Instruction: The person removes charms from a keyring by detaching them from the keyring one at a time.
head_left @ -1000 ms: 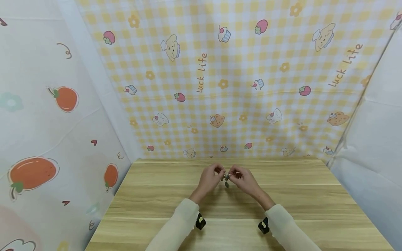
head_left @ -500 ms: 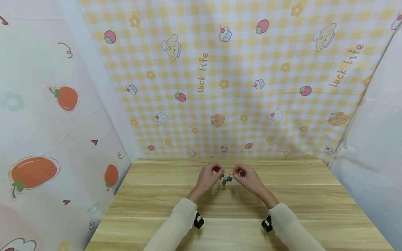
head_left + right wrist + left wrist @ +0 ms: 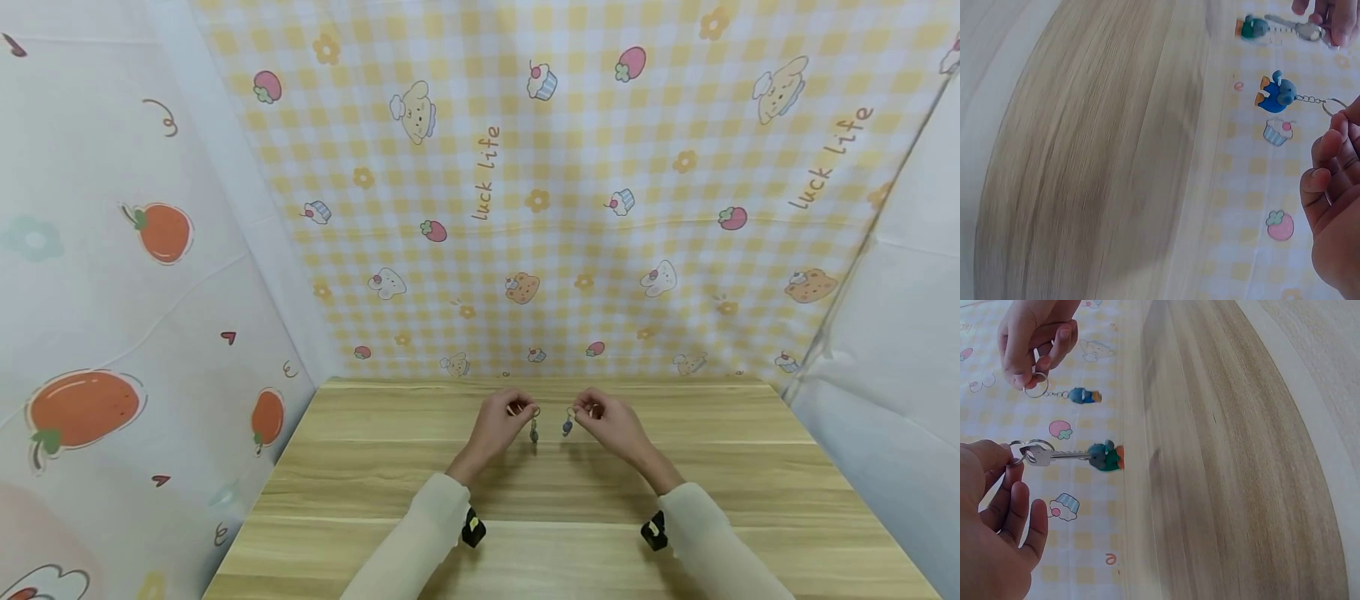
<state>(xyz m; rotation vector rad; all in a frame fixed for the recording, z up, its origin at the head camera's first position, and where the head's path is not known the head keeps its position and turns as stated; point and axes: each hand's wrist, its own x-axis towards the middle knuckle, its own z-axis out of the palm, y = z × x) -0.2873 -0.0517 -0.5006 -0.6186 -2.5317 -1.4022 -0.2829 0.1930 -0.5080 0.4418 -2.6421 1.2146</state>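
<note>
Above the table, my left hand [image 3: 498, 423] pinches a key ring between thumb and finger. From that ring hang a silver key [image 3: 1039, 456] and a keychain [image 3: 1107, 457] with a small elephant figure in green, orange at its feet. My right hand [image 3: 611, 427] pinches the ring of a second keychain [image 3: 1277, 95], whose blue elephant figure dangles on a short chain and carries no key that shows. A gap separates the two keychains in the head view. In both wrist views the figures hang clear of each other.
The wood-grain table [image 3: 555, 500] spreads beneath both hands. Behind it hangs a yellow checked cloth [image 3: 525, 250] with printed cupcakes and animals. White cloths close off the left and right sides. Black wrist cameras sit at the left cuff [image 3: 473, 528] and right cuff [image 3: 655, 532].
The hands were close together with the keychains bunched between them. My right hand has drawn away to the right with the blue elephant keychain, while the left has barely moved.
</note>
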